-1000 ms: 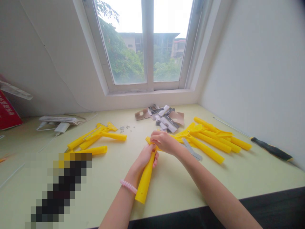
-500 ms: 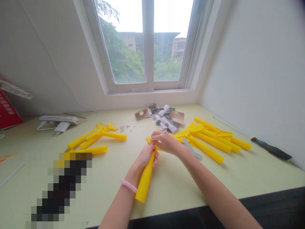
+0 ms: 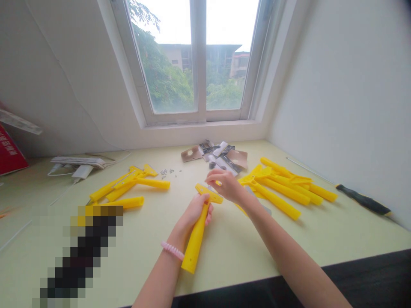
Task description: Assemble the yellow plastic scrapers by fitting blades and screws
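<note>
On the pale green desk (image 3: 257, 252), my left hand (image 3: 194, 212) grips a glossy yellow plastic scraper (image 3: 194, 244) by its tubular handle, my right hand (image 3: 226, 186) loosely curled just beside its flat head.

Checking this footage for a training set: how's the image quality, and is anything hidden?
In the head view, the window is blown out white, the wide lens bows the table edge, and a pixelated patch hides the table's lower left; the yellow scraper in the left hand looks sharp.
</note>
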`<state>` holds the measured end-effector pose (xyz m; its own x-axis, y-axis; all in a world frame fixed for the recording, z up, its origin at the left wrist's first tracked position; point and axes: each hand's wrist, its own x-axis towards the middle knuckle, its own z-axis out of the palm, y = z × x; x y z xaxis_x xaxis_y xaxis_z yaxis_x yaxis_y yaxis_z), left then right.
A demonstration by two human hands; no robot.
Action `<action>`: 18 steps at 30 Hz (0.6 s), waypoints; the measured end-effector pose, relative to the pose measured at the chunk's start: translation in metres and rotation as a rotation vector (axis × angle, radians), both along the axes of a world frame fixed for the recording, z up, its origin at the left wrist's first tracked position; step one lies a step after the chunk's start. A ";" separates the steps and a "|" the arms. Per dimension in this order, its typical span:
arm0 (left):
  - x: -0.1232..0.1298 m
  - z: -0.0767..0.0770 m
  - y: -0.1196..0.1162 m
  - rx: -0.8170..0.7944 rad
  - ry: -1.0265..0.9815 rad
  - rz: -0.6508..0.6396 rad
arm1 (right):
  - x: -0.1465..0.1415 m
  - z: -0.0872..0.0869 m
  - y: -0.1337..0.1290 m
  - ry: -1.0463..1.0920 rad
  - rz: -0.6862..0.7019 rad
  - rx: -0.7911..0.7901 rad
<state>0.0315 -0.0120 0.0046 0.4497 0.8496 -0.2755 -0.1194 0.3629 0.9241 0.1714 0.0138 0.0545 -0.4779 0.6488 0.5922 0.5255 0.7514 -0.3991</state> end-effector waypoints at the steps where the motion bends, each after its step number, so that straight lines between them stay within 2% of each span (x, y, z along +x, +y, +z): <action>1: 0.000 0.000 0.000 -0.002 -0.005 0.001 | 0.002 0.002 0.000 0.062 -0.019 -0.013; 6: -0.001 0.000 0.002 -0.001 -0.023 0.032 | 0.014 0.004 -0.005 0.172 -0.023 -0.162; 12: -0.002 -0.003 0.005 0.009 -0.028 0.083 | 0.019 -0.004 -0.009 0.129 0.053 -0.288; 18: -0.001 -0.001 0.005 -0.001 -0.030 0.108 | 0.016 -0.009 -0.010 0.107 0.057 -0.400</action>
<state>0.0301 -0.0075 0.0038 0.3637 0.8934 -0.2638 -0.1857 0.3470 0.9193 0.1872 0.0041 0.0457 -0.4691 0.8118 0.3477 0.4268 0.5530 -0.7156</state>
